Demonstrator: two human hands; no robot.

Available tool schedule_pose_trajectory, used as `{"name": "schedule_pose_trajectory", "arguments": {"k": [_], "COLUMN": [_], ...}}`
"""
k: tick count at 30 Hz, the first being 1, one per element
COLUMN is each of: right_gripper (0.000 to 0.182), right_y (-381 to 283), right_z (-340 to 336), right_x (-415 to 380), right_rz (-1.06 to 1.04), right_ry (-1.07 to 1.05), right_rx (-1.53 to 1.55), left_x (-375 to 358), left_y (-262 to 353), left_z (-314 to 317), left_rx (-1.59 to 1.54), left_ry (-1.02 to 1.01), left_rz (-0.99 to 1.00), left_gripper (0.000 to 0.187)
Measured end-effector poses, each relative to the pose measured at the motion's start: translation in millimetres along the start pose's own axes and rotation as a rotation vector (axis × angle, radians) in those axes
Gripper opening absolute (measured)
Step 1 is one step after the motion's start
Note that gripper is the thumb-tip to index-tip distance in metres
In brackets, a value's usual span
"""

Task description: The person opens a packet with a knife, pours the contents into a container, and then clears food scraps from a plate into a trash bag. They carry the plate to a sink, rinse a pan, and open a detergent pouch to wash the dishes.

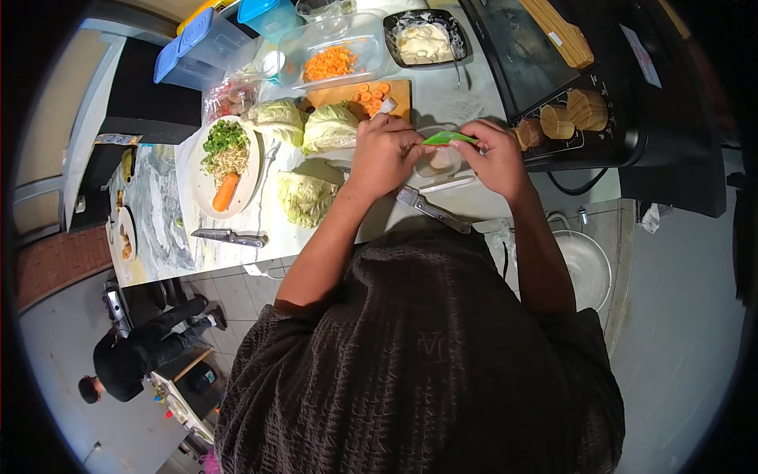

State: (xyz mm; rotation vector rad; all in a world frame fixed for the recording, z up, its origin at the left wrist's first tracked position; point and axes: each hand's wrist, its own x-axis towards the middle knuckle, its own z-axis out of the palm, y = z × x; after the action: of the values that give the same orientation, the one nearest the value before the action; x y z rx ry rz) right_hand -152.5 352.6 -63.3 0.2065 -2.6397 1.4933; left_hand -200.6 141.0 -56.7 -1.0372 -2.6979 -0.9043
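Between my fingers is a small green packet with some red on it (448, 138). My left hand (384, 156) pinches its left end, and my right hand (496, 158) grips the right end. Below the packet sits a small clear container (439, 163) with something pale in it, partly covered by my hands. A tool with a grey handle (433, 210) lies at the counter edge, close to my body. Left of my forearm is a cut piece of cabbage (306, 199). More cabbage (328, 128) lies behind it.
A cutting board (403, 96) holds carrot slices. Behind it stand a clear tub (371, 59) of shredded carrot and a black bowl (388, 35) of white cream. A plate (251, 178) of vegetables and a knife (230, 237) are left. An oven (588, 130) stands right; a person (130, 355) is lower left.
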Motion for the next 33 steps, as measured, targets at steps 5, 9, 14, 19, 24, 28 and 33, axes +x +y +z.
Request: {"name": "schedule_pose_trajectory", "arguments": {"k": [5, 9, 14, 19, 24, 28, 33], "right_gripper": [0.012, 0.01, 0.011, 0.012, 0.012, 0.013, 0.015], "right_y": [6.5, 3.6, -1.9, 0.3, -2.3, -5.0, 8.6], "right_z": [10.0, 0.0, -3.6, -3.5, -0.5, 1.7, 7.1], "right_x": [-1.9, -0.6, -2.5, -2.4, -2.4, -4.8, -8.7], "right_rz": [0.055, -0.038, -0.049, -0.108, -0.095, -0.079, 0.048], "right_ry": [0.069, 0.095, 0.055, 0.088, 0.166, 0.103, 0.056], "right_rx": [0.217, 0.156, 0.134, 0.155, 0.092, 0.115, 0.207], "left_x": [-0.2, -0.5, 4.3, 4.8, 3.3, 2.6, 0.8], "left_y": [-2.4, -0.6, 1.8, 2.4, 3.6, 4.5, 8.7], "left_z": [2.8, 1.6, 4.4, 3.6, 5.5, 5.7, 4.2], "left_rx": [-0.005, -0.013, -0.042, -0.043, -0.051, -0.009, -0.009], "left_ry": [0.005, -0.013, 0.015, 0.017, 0.019, 0.071, 0.088], "left_rz": [-0.015, -0.005, -0.003, 0.012, 0.018, -0.03, 0.0], "left_gripper": [0.008, 0.009, 0.013, 0.012, 0.012, 0.012, 0.013]}}
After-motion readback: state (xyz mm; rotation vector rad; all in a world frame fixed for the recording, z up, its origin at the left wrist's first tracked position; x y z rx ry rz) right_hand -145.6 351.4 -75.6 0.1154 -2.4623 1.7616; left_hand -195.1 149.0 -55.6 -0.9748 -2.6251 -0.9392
